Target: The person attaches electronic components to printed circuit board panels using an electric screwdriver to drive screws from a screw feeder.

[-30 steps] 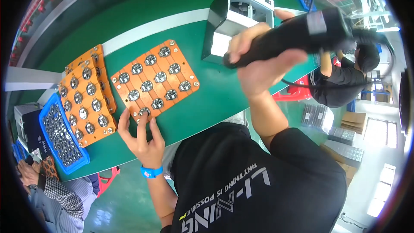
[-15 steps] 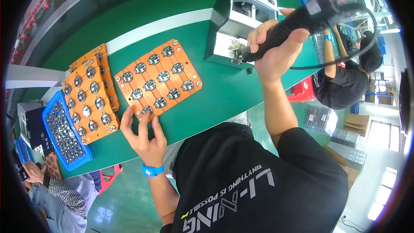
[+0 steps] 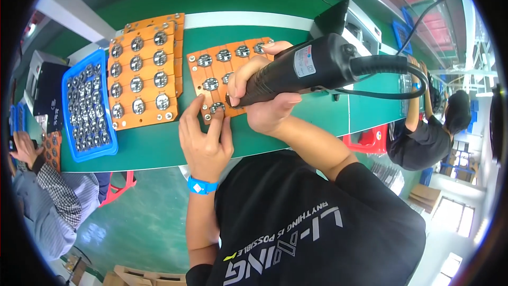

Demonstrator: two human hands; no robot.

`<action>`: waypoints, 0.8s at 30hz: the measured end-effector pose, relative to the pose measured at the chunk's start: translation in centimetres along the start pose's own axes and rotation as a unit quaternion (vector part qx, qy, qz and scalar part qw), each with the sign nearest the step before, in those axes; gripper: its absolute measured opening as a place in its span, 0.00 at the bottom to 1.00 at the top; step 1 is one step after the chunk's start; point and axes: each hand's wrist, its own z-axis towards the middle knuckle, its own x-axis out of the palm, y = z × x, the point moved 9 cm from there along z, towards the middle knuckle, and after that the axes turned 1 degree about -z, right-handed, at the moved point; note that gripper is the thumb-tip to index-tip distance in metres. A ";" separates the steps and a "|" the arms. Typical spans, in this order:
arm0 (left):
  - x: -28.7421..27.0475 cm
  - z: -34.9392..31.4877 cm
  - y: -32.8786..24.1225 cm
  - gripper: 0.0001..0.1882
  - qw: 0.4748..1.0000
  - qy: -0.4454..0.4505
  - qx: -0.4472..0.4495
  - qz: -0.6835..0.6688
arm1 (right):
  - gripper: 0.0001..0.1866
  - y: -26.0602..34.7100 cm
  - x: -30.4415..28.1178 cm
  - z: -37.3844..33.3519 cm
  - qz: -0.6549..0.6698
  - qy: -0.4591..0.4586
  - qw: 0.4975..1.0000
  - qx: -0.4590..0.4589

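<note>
My right hand (image 3: 270,95) is wrapped round a black electric screwdriver (image 3: 301,69), its corded end raised to the right. The driver's narrow end points down at the near left corner of an orange fixture plate (image 3: 213,97). My right hand hides much of that plate and the exact tip. Several round parts with dark and silvery faces sit in rows on the plate. At this corner my left hand (image 3: 206,140), a blue band on its wrist, rests fingertips around one round part (image 3: 217,107). Its fingers are apart, and the driver's end is close beside them.
Loaded orange plates (image 3: 143,119) lie stacked to the left, beside a blue basket (image 3: 90,156) of similar round parts. A silver and black screw feeder (image 3: 365,32) stands behind the driver. Its cord (image 3: 391,95) loops right. Co-workers sit on both sides.
My right hand has brought the screwdriver from the screw feeder leftward to the plate's near corner. My left hand stays at that corner. The whole view has shifted and turned.
</note>
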 end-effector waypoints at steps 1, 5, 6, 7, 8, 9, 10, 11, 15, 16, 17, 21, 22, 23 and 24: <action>0.1 0.0 0.1 0.11 1.000 0.005 0.001 -0.004 | 0.47 -0.3 0.2 -0.1 0.009 0.002 1.000 0.001; 0.0 -0.1 0.3 0.11 1.000 0.007 0.000 -0.008 | 0.47 -1.2 0.8 -0.2 -0.003 0.025 1.000 0.010; -0.1 -0.1 0.4 0.11 1.000 0.005 -0.002 -0.009 | 0.47 -1.3 0.8 -0.2 0.004 0.023 1.000 0.015; 0.0 -0.1 0.4 0.11 1.000 0.004 -0.004 -0.011 | 0.47 -1.5 0.8 -0.2 0.011 0.021 1.000 0.020; 0.0 -0.1 0.5 0.11 1.000 0.003 -0.006 -0.012 | 0.47 -1.5 0.9 -0.2 0.011 0.022 0.999 0.021; -0.1 -0.1 0.6 0.11 1.000 0.003 -0.007 -0.013 | 0.46 -1.4 0.8 -0.2 0.009 0.015 1.000 0.024; -0.1 -0.1 0.6 0.12 1.000 0.004 -0.007 -0.009 | 0.46 -1.4 0.7 -0.3 0.007 0.008 1.000 0.028; -0.1 -0.1 0.6 0.12 1.000 0.005 -0.007 -0.006 | 0.46 -1.3 0.8 -0.3 0.007 0.009 1.000 0.028; 0.0 -0.1 0.6 0.11 1.000 0.009 -0.008 -0.012 | 0.47 -0.9 0.8 -0.4 0.016 0.003 1.000 0.017; -0.1 0.0 0.6 0.12 1.000 0.009 -0.008 -0.010 | 0.47 -1.0 0.9 -0.4 0.017 0.005 1.000 0.021; -0.1 -0.1 0.6 0.12 1.000 0.008 -0.009 -0.009 | 0.47 -1.1 1.0 -0.4 0.018 0.005 1.000 0.021; 0.0 0.0 0.5 0.11 1.000 0.008 -0.007 -0.010 | 0.45 -1.4 1.5 -0.2 0.033 0.021 0.999 0.024; -0.1 0.0 0.4 0.11 1.000 0.008 -0.004 -0.011 | 0.43 -1.5 1.7 -0.1 0.047 0.033 0.998 0.028; -0.1 0.1 0.3 0.11 1.000 0.009 0.000 -0.013 | 0.43 -1.5 1.8 0.1 0.048 0.032 0.998 0.027; -0.2 0.1 0.3 0.11 1.000 0.009 0.002 -0.012 | 0.41 -1.7 2.0 0.3 0.053 0.037 0.997 0.032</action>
